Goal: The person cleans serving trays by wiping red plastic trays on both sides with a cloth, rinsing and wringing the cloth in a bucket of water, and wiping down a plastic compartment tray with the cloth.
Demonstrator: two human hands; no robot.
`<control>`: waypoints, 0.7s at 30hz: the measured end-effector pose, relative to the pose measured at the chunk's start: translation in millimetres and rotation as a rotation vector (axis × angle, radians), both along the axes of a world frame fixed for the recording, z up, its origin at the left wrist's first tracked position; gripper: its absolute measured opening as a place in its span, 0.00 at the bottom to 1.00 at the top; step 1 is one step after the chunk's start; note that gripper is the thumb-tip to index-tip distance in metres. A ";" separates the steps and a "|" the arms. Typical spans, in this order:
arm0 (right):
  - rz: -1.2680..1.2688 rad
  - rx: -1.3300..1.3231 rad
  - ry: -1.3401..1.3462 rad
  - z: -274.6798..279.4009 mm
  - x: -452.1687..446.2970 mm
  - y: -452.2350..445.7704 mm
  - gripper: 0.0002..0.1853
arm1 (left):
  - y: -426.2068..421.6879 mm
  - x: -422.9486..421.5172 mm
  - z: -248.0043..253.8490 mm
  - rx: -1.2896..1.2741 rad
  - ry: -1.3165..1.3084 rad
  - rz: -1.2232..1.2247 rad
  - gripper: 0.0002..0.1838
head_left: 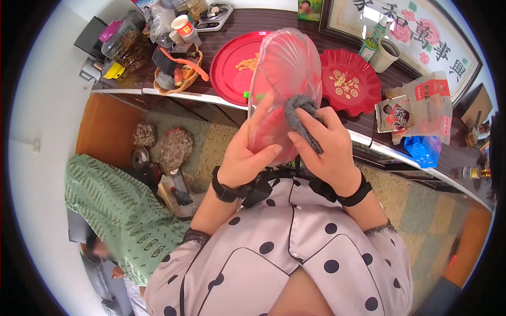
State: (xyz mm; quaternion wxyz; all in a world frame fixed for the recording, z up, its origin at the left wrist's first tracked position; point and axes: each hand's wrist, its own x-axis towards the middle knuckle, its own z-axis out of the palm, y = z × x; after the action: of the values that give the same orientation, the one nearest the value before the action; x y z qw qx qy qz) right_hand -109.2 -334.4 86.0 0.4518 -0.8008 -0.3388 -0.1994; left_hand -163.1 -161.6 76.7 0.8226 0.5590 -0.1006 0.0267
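Note:
My left hand (pixel 243 154) grips the near left side of a clear, ridged plastic lid (pixel 284 55) with a shell-like pattern. The lid is held up in front of my chest, and red shows through it. A dark grey cloth (pixel 298 111) is bunched under the fingers of my right hand (pixel 331 147), pressed against the lid's right side. Behind the lid, a round red tray (pixel 230 66) with gold print lies on the dark cabinet top (pixel 211 34). A red scalloped plate (pixel 363 68) with gold designs lies to its right.
At left are a wicker basket (pixel 164 88) of small items, a clear jar (pixel 124 45) and a paper cup (pixel 182 25). Plastic packages (pixel 421 102), a mug (pixel 385 55) and a framed picture (pixel 406 31) stand right. A green cloth (pixel 116 210) and another person (pixel 100 250) are lower left.

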 end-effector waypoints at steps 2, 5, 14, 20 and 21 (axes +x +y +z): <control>0.034 0.001 -0.019 5.2 -4.9 3.6 0.20 | -4.3 -1.1 8.9 -0.219 0.067 -0.095 0.44; 0.124 -0.003 -0.079 9.7 -15.7 11.0 0.20 | 2.9 0.5 -14.0 -0.082 -0.010 -0.175 0.47; 0.095 -0.029 0.002 -12.6 -4.2 -1.6 0.19 | -5.7 0.1 -10.6 -0.344 0.027 -0.066 0.54; 0.064 -0.046 0.083 -15.2 -16.4 2.3 0.19 | -5.7 -0.6 -13.9 -0.415 0.024 -0.132 0.54; 0.126 -0.079 0.038 -11.7 -20.5 4.0 0.19 | -6.4 -0.4 -12.6 -0.414 0.025 -0.132 0.54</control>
State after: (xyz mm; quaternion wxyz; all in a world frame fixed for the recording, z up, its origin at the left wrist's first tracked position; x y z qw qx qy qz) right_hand -129.7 -330.4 74.3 0.4380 -0.7987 -0.3875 -0.1417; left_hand -163.5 -167.9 64.1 0.9211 0.3705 -0.1191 -0.0144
